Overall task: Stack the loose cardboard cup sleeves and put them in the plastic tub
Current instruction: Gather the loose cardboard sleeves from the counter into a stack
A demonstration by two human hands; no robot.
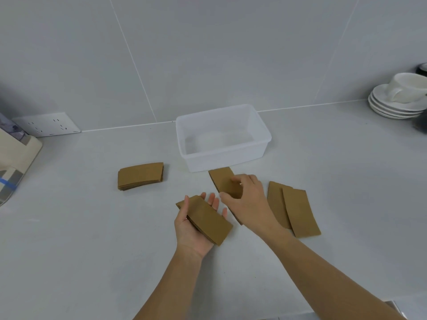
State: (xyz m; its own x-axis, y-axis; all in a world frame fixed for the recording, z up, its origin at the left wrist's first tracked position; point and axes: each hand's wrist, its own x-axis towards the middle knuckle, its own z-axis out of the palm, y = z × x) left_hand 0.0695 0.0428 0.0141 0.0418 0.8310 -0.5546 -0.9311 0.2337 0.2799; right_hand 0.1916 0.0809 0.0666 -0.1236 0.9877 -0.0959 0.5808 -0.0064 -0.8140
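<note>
Two hands gathering sleeves in front of the tub point(263, 137), which sits empty.

Left hand point(196, 227) lies palm up just in front of the tub, fingers spread, thumb laid across a small stack point(208, 220) resting in the palm. Right hand point(247, 199) curls thumb and fingertips onto a loose sleeve point(223, 179) lying on the counter point(92, 250), its far end almost touching the tub's near wall; whether that sleeve is lifted yet I cannot tell. Two more sleeves point(298, 213) overlap to the right of it, and a squared pile point(139, 175) sits to the left of the tub. Judged from this, collecting is mid-way: the next move calls for raising the pinched sleeve, turning it to match the palm stack's curve, and laying it on top with edges flush.
</note>
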